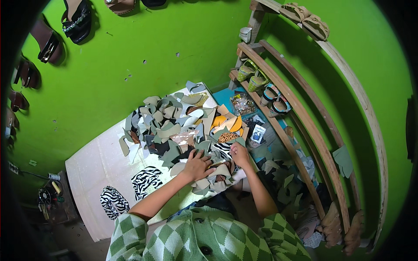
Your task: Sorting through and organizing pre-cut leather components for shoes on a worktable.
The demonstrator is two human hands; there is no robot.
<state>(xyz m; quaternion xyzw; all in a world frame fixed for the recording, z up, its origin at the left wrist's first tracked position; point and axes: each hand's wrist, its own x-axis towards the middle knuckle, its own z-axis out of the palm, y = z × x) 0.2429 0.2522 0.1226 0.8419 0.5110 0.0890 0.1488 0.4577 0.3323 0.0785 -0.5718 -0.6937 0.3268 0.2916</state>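
Note:
A heap of cut shoe-material pieces [167, 130], mostly grey-green and beige, covers the right part of the white table. On the heap's near side my left hand [198, 165] lies with its fingers spread over the pieces. My right hand [239, 154] is closed in a pinch at the edge of a zebra-striped piece [223, 149]; its fingertips are partly hidden. Just beyond is a brown patterned piece [227, 137]. Left of my forearm, apart from the heap, lie a zebra-striped pile [146, 180] and a rolled zebra-striped bundle [114, 202].
Wooden racks [300, 108] rise at the right, holding green shoes [257, 79] and patterned sandals [278, 104]. A clear bag of small parts [243, 104] sits near them. Sandals [77, 21] hang on the green wall. Scraps [283, 180] lie low at the right.

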